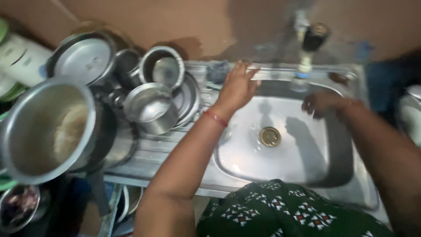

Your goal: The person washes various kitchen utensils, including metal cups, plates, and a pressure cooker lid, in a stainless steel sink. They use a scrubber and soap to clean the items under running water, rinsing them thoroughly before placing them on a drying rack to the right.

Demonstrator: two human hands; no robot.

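Observation:
My left hand [237, 86] reaches across the back rim of a steel sink [285, 164], fingers spread, close to a dark scrub pad [218, 71] lying on the ledge. A red bangle sits on that wrist. My right hand [322, 104] hovers inside the basin under the tap [305, 48], fingers loosely curled and blurred; I cannot see anything in it. The brass drain [269, 136] lies at the basin's centre.
Several steel pots, bowls and plates [151, 103] are piled on the drainboard to the left. A large pot with residue [50, 129] stands nearest. A brown wall rises behind the sink. More vessels [19, 206] sit low at the left.

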